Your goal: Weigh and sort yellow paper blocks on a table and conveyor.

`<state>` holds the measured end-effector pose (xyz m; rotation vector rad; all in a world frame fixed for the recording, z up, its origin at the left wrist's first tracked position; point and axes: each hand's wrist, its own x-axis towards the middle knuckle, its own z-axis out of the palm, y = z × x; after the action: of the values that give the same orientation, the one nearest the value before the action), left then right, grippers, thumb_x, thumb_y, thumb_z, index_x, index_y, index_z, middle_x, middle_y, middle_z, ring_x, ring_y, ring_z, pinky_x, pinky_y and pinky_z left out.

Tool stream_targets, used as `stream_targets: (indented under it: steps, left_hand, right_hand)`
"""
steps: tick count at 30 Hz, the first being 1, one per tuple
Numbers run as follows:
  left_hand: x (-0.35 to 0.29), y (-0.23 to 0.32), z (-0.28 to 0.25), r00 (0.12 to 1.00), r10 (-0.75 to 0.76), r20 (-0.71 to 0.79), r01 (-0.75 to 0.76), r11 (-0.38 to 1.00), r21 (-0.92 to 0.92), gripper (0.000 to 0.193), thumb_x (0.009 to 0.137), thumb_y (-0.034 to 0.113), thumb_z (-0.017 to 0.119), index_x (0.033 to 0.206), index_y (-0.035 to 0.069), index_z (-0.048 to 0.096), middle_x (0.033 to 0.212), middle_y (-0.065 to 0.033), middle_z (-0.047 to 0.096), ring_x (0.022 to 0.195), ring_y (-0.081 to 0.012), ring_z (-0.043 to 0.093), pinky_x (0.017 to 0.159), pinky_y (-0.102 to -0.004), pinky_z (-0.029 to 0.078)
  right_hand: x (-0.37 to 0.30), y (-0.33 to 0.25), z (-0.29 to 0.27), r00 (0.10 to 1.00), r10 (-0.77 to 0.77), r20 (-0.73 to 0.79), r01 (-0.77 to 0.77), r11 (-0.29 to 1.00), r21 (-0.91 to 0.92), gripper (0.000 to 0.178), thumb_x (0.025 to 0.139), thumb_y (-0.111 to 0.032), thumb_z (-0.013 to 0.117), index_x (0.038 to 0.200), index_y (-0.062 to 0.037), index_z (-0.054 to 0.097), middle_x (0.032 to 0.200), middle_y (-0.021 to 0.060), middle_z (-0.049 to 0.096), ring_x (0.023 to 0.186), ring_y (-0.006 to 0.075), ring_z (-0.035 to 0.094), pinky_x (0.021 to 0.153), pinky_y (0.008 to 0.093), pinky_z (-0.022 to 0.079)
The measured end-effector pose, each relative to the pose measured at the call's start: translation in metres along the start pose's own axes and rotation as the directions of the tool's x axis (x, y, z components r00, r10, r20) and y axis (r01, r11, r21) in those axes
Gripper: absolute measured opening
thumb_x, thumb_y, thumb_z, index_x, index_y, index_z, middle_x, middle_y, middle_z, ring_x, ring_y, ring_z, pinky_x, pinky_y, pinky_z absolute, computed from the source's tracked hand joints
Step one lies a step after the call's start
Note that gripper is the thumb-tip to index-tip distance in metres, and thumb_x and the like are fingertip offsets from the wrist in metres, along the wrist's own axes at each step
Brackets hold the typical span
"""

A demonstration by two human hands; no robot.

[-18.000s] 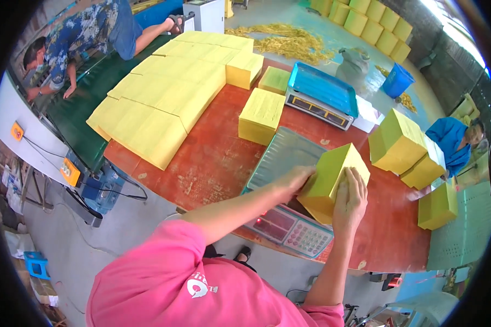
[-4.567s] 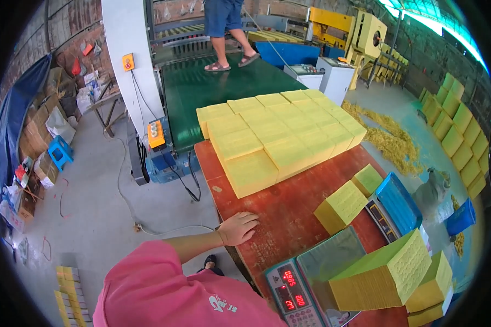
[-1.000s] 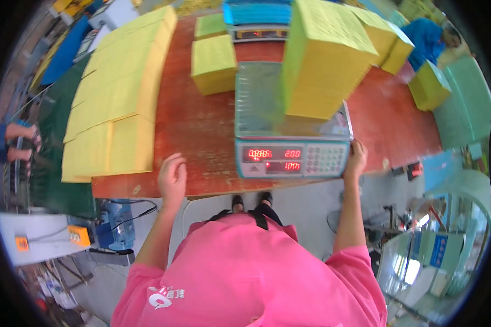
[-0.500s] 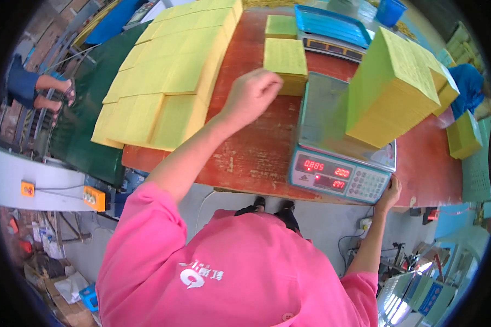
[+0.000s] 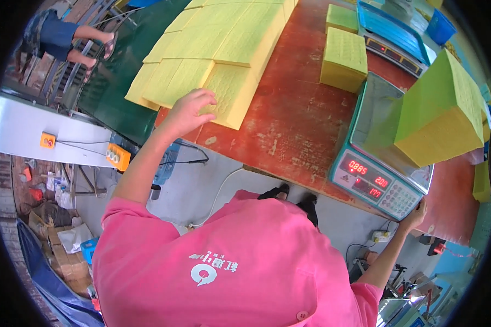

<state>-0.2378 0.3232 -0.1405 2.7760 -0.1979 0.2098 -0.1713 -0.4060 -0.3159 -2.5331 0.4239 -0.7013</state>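
Observation:
My left hand (image 5: pixel 190 113) is open, fingers curved and apart, at the near edge of a broad block of yellow paper stacks (image 5: pixel 232 90). I cannot tell whether its fingertips touch the paper. My right hand (image 5: pixel 414 217) is at the front right corner of a digital scale (image 5: pixel 379 188) with a lit red display. Its fingers curl against that corner, partly hidden by the casing. On the scale's metal plate stands a tall stack of yellow paper (image 5: pixel 436 117). A shorter yellow paper stack (image 5: pixel 343 57) sits on the table just beyond the scale's left side.
The red worn table (image 5: pixel 289 125) has its front edge before me. Behind stand a second scale with a blue tray (image 5: pixel 390 27) and a blue bucket (image 5: pixel 441 26). A green surface (image 5: pixel 112 90) and another person's legs (image 5: pixel 93 46) are at left. A cable (image 5: pixel 215 199) lies on the floor.
My left hand has moved left and nearer me, from beside the shorter stack to the large paper block, and its fingers have opened. My right hand stays at the scale. The view has turned left.

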Motion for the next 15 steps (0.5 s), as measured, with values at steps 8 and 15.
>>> stream_targets:
  steps: [8,15]
  left_hand:
    - [-0.006,-0.006,0.005,0.994,0.091,0.056,-0.098,0.987,0.130,0.027,0.076,0.013,0.075,0.099,0.003,0.065,0.122,-0.0108,0.062,0.109,-0.0303,0.059,0.091,-0.0388,0.049]
    - [-0.012,-0.009,0.006,0.988,0.150,0.027,-0.153,0.980,0.128,0.018,0.080,0.007,0.070,0.096,0.002,0.065,0.117,-0.0097,0.065,0.104,-0.0295,0.062,0.086,-0.0378,0.051]
  right_hand:
    - [0.002,0.005,0.007,0.998,-0.054,-0.020,0.054,0.998,-0.031,0.027,0.089,-0.003,0.058,0.114,-0.0018,0.067,0.110,0.0109,0.067,0.101,0.0254,0.063,0.089,0.0346,0.049]
    - [-0.003,-0.018,-0.006,1.000,-0.015,-0.009,0.015,1.000,-0.015,0.022,0.092,-0.003,0.057,0.110,0.0004,0.068,0.108,0.0092,0.067,0.099,0.0219,0.064,0.085,0.0331,0.051]
